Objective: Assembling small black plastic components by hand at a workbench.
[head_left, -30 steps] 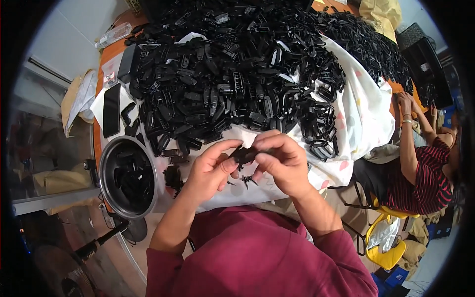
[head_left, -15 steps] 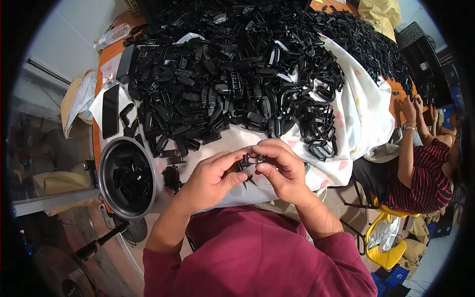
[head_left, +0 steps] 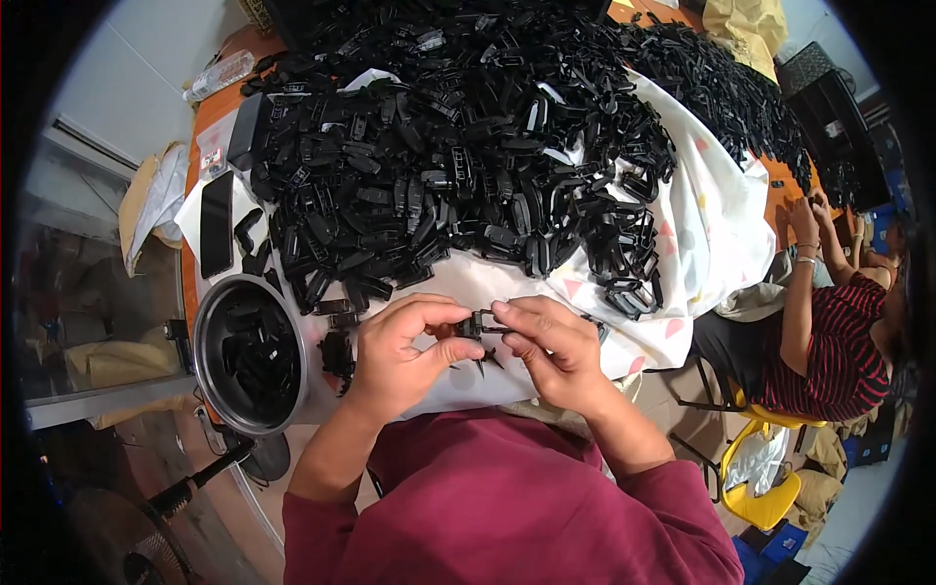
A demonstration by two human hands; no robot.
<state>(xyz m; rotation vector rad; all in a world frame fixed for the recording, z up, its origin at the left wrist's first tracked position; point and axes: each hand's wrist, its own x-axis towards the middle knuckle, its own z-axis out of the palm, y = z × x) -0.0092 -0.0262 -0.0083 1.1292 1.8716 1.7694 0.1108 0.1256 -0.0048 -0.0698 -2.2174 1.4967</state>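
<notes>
Between my two hands, above the near edge of the cloth, is a small black plastic part (head_left: pixel 475 325) with thin prongs reaching right. My left hand (head_left: pixel 405 351) pinches its blockier left end between thumb and fingertips. My right hand (head_left: pixel 556 346) is closed on the pronged right end, its fingertips hiding some of it. Dark pointed pieces (head_left: pixel 485 361) show just below the part. A big heap of similar black plastic parts (head_left: pixel 429 156) spreads beyond my hands. A few loose black parts (head_left: pixel 336 356) lie beside my left hand.
A metal bowl (head_left: pixel 203 375) holding black parts stands at the left, with a phone (head_left: pixel 217 224) behind it. White patterned cloth (head_left: pixel 717 219) covers the table. A plastic bottle (head_left: pixel 222 75) lies far left. Another person in a striped shirt (head_left: pixel 829 341) sits at the right by a yellow chair (head_left: pixel 756 502).
My hands have moved slightly apart and the right one has lowered a little. The black part now shows stretched between my fingertips, where it was mostly covered before.
</notes>
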